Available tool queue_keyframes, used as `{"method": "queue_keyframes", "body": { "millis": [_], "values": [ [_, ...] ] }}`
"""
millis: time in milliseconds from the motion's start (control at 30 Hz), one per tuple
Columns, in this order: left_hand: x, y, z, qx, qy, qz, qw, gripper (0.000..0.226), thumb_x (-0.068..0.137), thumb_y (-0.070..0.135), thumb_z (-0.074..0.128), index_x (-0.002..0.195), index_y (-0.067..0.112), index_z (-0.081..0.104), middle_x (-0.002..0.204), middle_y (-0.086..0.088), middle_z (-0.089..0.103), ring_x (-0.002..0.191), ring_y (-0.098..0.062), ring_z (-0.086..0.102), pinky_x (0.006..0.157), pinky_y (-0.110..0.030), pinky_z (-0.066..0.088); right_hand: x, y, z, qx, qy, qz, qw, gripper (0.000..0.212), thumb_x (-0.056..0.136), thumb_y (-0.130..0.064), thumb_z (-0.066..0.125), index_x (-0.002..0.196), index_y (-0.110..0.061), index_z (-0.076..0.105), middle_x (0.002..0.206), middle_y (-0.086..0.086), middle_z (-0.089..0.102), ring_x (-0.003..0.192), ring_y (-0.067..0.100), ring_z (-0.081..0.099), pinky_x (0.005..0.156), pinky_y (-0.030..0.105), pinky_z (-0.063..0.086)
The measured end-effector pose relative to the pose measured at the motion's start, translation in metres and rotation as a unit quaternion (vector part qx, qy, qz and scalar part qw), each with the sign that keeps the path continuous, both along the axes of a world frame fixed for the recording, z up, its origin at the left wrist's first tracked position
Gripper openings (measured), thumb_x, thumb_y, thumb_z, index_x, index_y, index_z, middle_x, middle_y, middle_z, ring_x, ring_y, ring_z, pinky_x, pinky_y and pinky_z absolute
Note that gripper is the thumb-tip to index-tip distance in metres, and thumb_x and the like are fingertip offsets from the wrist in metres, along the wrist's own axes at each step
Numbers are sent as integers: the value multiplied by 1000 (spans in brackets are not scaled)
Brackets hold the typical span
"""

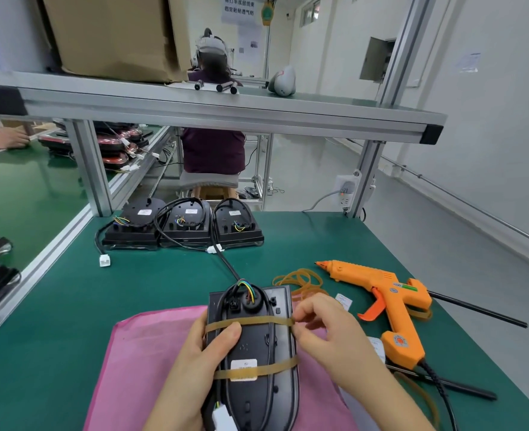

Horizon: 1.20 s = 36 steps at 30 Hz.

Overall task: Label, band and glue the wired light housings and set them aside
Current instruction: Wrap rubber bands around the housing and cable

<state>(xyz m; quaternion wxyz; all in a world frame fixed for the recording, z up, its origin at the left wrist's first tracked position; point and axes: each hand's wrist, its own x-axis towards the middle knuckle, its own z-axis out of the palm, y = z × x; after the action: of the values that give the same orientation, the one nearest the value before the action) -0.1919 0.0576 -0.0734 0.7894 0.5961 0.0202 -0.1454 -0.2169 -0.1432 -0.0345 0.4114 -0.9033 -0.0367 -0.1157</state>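
Both hands stretch a band over a housing on the pink pad at the tabletop's near edge.

The left hand [208, 346] grips the housing [257, 353] by its left side, thumb pressed on top under the upper band [250, 322]. The right hand [322, 325] pinches that band at the housing's right edge. A lower band [275, 368] crosses the white label [243, 367]. Three housings [182, 225] stand along the far edge; loose bands [300, 279] and the glue gun [387, 303] lie to the right.

Black plastic housing [257, 346] is looking semi-gloss, tan rubber bands [250, 321] matt, pink cloth [151, 346] soft, green surface [169, 275] smooth.
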Motion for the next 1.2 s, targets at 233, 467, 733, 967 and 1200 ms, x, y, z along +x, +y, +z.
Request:
{"method": "queue_keyframes", "body": {
  "millis": [233, 467, 733, 967, 1200],
  "values": [
    [5, -3, 6, -9, -6, 36, 999, 45, 75, 25, 71, 119, 24, 60, 102, -1, 75, 91, -19, 73, 70, -31, 56, -4, 28, -24, 386, 225, -4, 895, 44, 78, -31, 68, 120, -22, 58, 100, -2, 75, 93, 12, 71, 75, 23, 55],
    [1, 9, -4, -97, 37, -39, 994, 50, 76, 18, 63, 126, 14, 59, 116, -14, 70, 105, -31, 68, 86, -43, 57, -5, 37, -25, 484, 189, -33, 854, 33, 88, -3, 61, 119, -12, 57, 88, 8, 76, 76, 19, 72, 62, 26, 56],
    [-3, 8, -2, -80, 66, -10, 995, 41, 73, 16, 67, 115, 16, 64, 101, -15, 74, 86, -32, 73, 68, -40, 55, -4, 5, -9, 253, 175, -63, 949, 29, 87, -32, 69, 112, -38, 58, 106, -18, 66, 97, 0, 64, 81, 23, 53],
    [-1, 10, -6, -69, 72, -3, 995, 48, 71, 21, 69, 118, 15, 63, 105, -16, 73, 95, -36, 71, 87, -48, 53, 13, -123, 7, -31, 155, -319, 935, 31, 83, -56, 63, 85, -27, 51, 87, -7, 51, 74, 11, 51, 58, 32, 42],
    [0, 6, -10, -73, 74, -2, 995, 51, 68, 20, 71, 118, 14, 62, 103, -16, 74, 90, -34, 72, 72, -40, 55, 34, -156, -14, -74, 345, -333, 874, 83, 79, -71, 57, 136, -11, 46, 132, 13, 54, 105, 27, 55, 82, 35, 47]
  ]
}}
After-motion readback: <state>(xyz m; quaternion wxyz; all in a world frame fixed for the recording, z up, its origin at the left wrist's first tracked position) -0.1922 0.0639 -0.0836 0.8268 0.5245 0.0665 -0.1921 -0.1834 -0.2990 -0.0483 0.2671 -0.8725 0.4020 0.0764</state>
